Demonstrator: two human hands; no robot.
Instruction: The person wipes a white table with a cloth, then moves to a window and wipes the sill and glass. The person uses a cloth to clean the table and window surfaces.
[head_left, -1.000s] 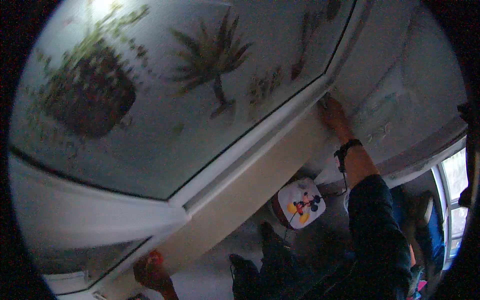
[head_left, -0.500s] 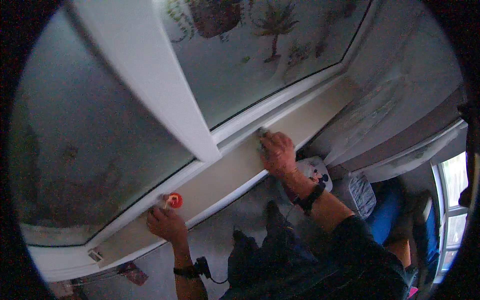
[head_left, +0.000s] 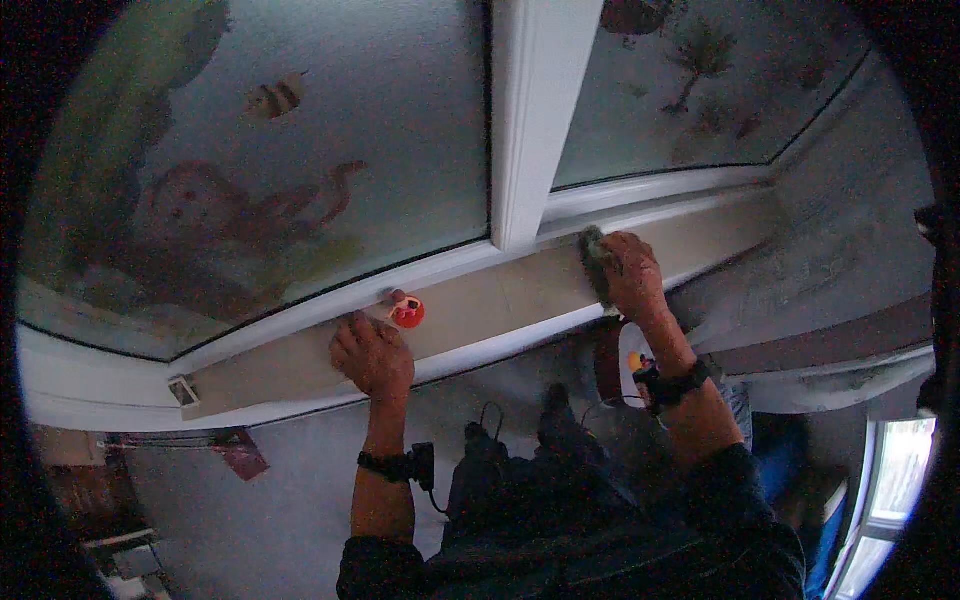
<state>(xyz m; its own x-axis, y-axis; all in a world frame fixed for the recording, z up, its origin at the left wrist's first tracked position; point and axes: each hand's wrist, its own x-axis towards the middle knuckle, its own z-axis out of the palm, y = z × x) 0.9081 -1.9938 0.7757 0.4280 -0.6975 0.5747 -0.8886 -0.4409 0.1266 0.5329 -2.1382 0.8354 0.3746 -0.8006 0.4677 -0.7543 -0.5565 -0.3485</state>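
On the beige windowsill (head_left: 490, 310), my right hand (head_left: 635, 280) grips a grey-green cloth or sponge (head_left: 595, 262), pressed on the sill just right of the white window post. Its fingers are curled over the soft thing's right side. To the left, my left hand (head_left: 375, 355) has bent fingers at a small ornament with a red round part (head_left: 408, 310) and a pale, see-through part. The fingertips seem to close on the pale part; the hand hides some of the contact. The ornament sits by the window frame, tilted.
Frosted panes (head_left: 330, 200) with painted figures rise behind the sill, divided by a white post (head_left: 540, 120). A sheer curtain (head_left: 850, 200) hangs at the right end. A rounded container (head_left: 625, 365) stands below my right wrist. A small white fitting (head_left: 183, 391) marks the sill's left end.
The view has swung, so the sill lies flatter and more of the left pane shows. My right hand has turned, baring more of the cloth or sponge. My left hand stays at the ornament.
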